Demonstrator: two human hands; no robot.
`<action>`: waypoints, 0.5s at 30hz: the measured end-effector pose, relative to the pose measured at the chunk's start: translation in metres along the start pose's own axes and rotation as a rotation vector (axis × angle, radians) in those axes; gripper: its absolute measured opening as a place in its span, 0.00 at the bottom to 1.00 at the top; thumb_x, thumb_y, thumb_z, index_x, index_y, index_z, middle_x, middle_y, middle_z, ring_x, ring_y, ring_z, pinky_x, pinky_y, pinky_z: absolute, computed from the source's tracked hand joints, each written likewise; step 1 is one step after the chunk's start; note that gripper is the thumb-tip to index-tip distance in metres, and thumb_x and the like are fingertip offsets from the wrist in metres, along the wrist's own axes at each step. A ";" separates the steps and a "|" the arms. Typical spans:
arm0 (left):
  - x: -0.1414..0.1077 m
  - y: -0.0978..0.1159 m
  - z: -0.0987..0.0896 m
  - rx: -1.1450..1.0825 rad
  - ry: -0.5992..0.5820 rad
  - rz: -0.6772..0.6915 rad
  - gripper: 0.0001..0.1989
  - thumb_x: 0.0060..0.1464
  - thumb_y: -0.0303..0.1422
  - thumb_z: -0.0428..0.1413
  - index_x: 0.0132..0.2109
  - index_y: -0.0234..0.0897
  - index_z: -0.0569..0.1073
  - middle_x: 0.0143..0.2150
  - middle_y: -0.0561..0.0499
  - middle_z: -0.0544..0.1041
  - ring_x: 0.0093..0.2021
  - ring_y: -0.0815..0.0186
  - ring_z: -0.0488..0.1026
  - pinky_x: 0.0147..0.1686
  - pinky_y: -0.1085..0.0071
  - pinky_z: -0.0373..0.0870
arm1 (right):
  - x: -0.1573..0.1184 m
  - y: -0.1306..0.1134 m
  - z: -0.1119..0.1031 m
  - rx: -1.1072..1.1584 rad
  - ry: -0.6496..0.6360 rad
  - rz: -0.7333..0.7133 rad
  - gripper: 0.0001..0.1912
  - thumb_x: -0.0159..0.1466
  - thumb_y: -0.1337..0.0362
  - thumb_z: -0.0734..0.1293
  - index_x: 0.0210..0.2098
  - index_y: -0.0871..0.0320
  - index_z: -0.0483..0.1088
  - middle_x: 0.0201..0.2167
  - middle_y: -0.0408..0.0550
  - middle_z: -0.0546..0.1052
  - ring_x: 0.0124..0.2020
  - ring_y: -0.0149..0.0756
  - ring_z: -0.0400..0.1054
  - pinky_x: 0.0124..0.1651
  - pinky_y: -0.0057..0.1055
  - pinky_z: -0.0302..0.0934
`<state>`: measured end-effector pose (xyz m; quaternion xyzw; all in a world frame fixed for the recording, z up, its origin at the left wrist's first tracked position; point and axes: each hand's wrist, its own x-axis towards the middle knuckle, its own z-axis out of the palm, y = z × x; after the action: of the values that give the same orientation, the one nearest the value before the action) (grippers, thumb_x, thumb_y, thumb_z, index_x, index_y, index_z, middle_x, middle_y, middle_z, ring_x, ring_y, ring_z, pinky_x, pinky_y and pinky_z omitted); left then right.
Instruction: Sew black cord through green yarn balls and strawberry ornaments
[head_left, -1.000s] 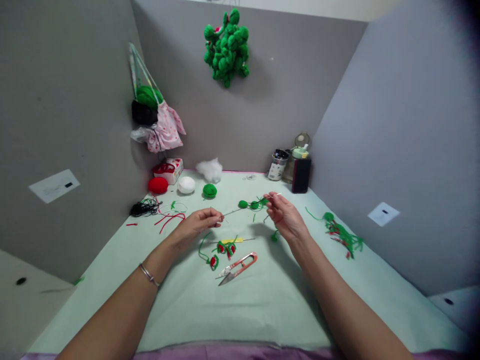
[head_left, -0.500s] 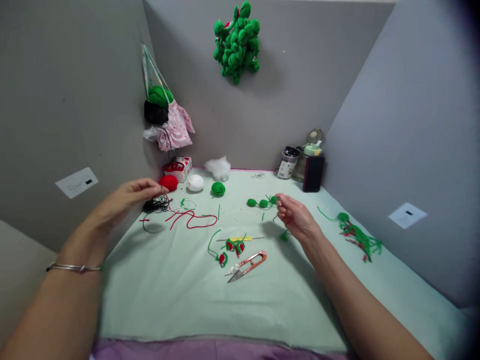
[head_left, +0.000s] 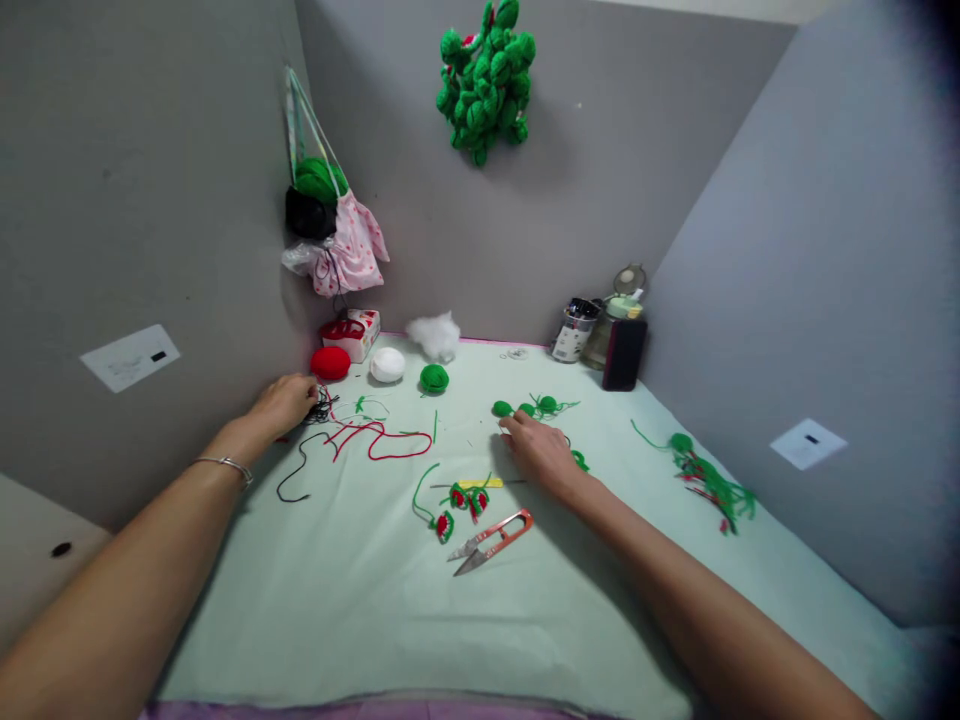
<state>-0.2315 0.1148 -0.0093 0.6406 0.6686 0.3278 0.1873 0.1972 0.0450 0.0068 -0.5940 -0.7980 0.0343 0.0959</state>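
Observation:
My left hand (head_left: 286, 402) is at the far left of the table, its fingers closed and down in a heap of black yarn strands (head_left: 322, 408); the fingertips are partly hidden. A loose black strand (head_left: 289, 475) curves on the cloth in front of it. My right hand (head_left: 538, 448) is low over the middle of the table, fingers drawn together and pointing left; what they hold is too small to make out. Just behind it lie small green crocheted balls (head_left: 548, 404). A green ring-like piece (head_left: 579, 460) shows beside its wrist.
Thread snips (head_left: 491, 543), red-and-green crocheted pieces (head_left: 444, 525) and a yellow-handled hook (head_left: 480, 484) lie in front. Red yarn (head_left: 401, 456), yarn balls (head_left: 388, 365) and white stuffing (head_left: 435, 337) are farther back. Green scraps (head_left: 712, 485), a phone (head_left: 625, 355) and a pen tin (head_left: 572, 335) stand right.
My left hand has come down onto the black yarn. My right hand has lowered and moved left, near the green balls. More of a black strand now shows on the cloth.

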 end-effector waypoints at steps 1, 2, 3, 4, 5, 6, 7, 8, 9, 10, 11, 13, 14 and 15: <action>0.001 0.000 -0.001 0.031 0.013 -0.012 0.08 0.40 0.33 0.61 0.21 0.41 0.69 0.27 0.44 0.74 0.39 0.48 0.73 0.42 0.60 0.64 | 0.001 -0.002 0.000 -0.032 -0.003 -0.006 0.13 0.69 0.68 0.60 0.48 0.58 0.74 0.49 0.58 0.75 0.43 0.44 0.73 0.37 0.31 0.58; 0.001 0.000 -0.002 0.073 0.026 -0.025 0.06 0.42 0.33 0.60 0.23 0.41 0.70 0.27 0.43 0.75 0.39 0.48 0.74 0.42 0.60 0.64 | 0.003 -0.003 -0.001 -0.054 -0.006 -0.015 0.13 0.70 0.67 0.60 0.49 0.58 0.73 0.50 0.58 0.74 0.43 0.43 0.73 0.37 0.31 0.58; 0.002 0.000 -0.002 0.114 0.035 -0.035 0.05 0.44 0.33 0.60 0.25 0.41 0.71 0.28 0.43 0.75 0.38 0.48 0.74 0.42 0.59 0.64 | 0.005 -0.006 -0.002 -0.065 -0.008 -0.028 0.13 0.71 0.66 0.60 0.50 0.58 0.73 0.50 0.58 0.74 0.43 0.43 0.73 0.37 0.31 0.57; 0.002 0.001 -0.002 0.140 0.040 -0.042 0.04 0.45 0.34 0.59 0.26 0.41 0.72 0.29 0.43 0.76 0.38 0.49 0.74 0.41 0.59 0.64 | 0.007 -0.009 -0.003 -0.067 -0.011 -0.045 0.13 0.71 0.65 0.59 0.50 0.58 0.73 0.50 0.57 0.75 0.42 0.42 0.73 0.37 0.30 0.57; 0.001 0.002 -0.002 0.159 0.039 -0.047 0.04 0.46 0.34 0.59 0.27 0.41 0.72 0.29 0.43 0.77 0.38 0.49 0.74 0.41 0.60 0.64 | 0.010 -0.012 -0.004 -0.060 -0.014 -0.067 0.13 0.72 0.65 0.59 0.50 0.57 0.74 0.50 0.56 0.75 0.41 0.41 0.73 0.37 0.30 0.56; 0.001 0.002 0.000 0.173 0.036 -0.052 0.05 0.45 0.35 0.60 0.27 0.41 0.72 0.29 0.44 0.77 0.38 0.50 0.75 0.41 0.61 0.65 | 0.013 -0.017 -0.006 -0.048 -0.016 -0.092 0.13 0.72 0.64 0.59 0.49 0.56 0.74 0.49 0.54 0.76 0.41 0.40 0.74 0.37 0.29 0.56; 0.000 0.003 0.002 0.180 0.033 -0.058 0.07 0.44 0.35 0.61 0.25 0.41 0.71 0.28 0.45 0.77 0.37 0.50 0.75 0.40 0.62 0.65 | 0.016 -0.023 -0.007 -0.031 -0.018 -0.119 0.13 0.72 0.64 0.60 0.48 0.55 0.75 0.48 0.53 0.77 0.40 0.39 0.74 0.37 0.29 0.55; -0.002 0.004 0.004 0.182 0.033 -0.063 0.08 0.42 0.35 0.62 0.24 0.41 0.70 0.27 0.45 0.76 0.37 0.51 0.75 0.40 0.63 0.65 | 0.019 -0.029 -0.008 -0.011 -0.019 -0.146 0.13 0.71 0.65 0.60 0.47 0.55 0.76 0.47 0.52 0.78 0.40 0.39 0.74 0.37 0.29 0.55; -0.003 0.005 0.007 0.177 0.037 -0.068 0.09 0.40 0.34 0.63 0.22 0.41 0.69 0.26 0.46 0.76 0.38 0.51 0.75 0.40 0.64 0.66 | 0.021 -0.036 -0.010 0.011 -0.019 -0.171 0.12 0.71 0.65 0.60 0.46 0.54 0.76 0.47 0.51 0.79 0.40 0.39 0.74 0.37 0.29 0.55; -0.004 0.005 0.009 0.165 0.048 -0.070 0.10 0.40 0.34 0.63 0.22 0.41 0.68 0.26 0.46 0.76 0.38 0.52 0.75 0.40 0.65 0.66 | 0.024 -0.042 -0.011 0.036 -0.018 -0.192 0.12 0.70 0.66 0.61 0.45 0.54 0.77 0.46 0.50 0.79 0.40 0.39 0.74 0.37 0.29 0.55; -0.005 0.006 0.011 0.146 0.065 -0.071 0.09 0.40 0.34 0.62 0.22 0.41 0.68 0.27 0.47 0.76 0.38 0.53 0.75 0.40 0.65 0.66 | 0.027 -0.049 -0.012 0.060 -0.016 -0.208 0.12 0.70 0.66 0.61 0.44 0.54 0.77 0.45 0.50 0.80 0.40 0.39 0.74 0.38 0.29 0.55; -0.006 0.010 0.012 0.088 0.105 -0.067 0.07 0.43 0.35 0.59 0.24 0.40 0.69 0.28 0.47 0.77 0.38 0.55 0.75 0.40 0.66 0.66 | 0.035 -0.059 -0.013 0.124 -0.012 -0.230 0.12 0.69 0.66 0.62 0.42 0.54 0.78 0.42 0.48 0.81 0.40 0.38 0.74 0.38 0.28 0.56; -0.008 0.013 0.012 0.052 0.120 -0.061 0.07 0.45 0.37 0.58 0.27 0.40 0.70 0.30 0.47 0.78 0.38 0.56 0.75 0.40 0.66 0.67 | 0.040 -0.062 -0.013 0.201 -0.015 -0.230 0.12 0.69 0.66 0.62 0.42 0.55 0.79 0.40 0.48 0.81 0.38 0.37 0.74 0.38 0.28 0.57; -0.010 0.016 0.011 0.012 0.129 -0.050 0.08 0.47 0.39 0.56 0.29 0.40 0.70 0.31 0.48 0.79 0.38 0.57 0.75 0.40 0.67 0.67 | 0.046 -0.066 -0.012 0.296 -0.020 -0.226 0.11 0.68 0.66 0.63 0.41 0.56 0.79 0.37 0.48 0.82 0.36 0.36 0.74 0.37 0.28 0.58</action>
<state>-0.2107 0.1071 -0.0081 0.6026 0.6970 0.3595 0.1481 0.1249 0.0688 0.0346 -0.4795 -0.8468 0.1464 0.1776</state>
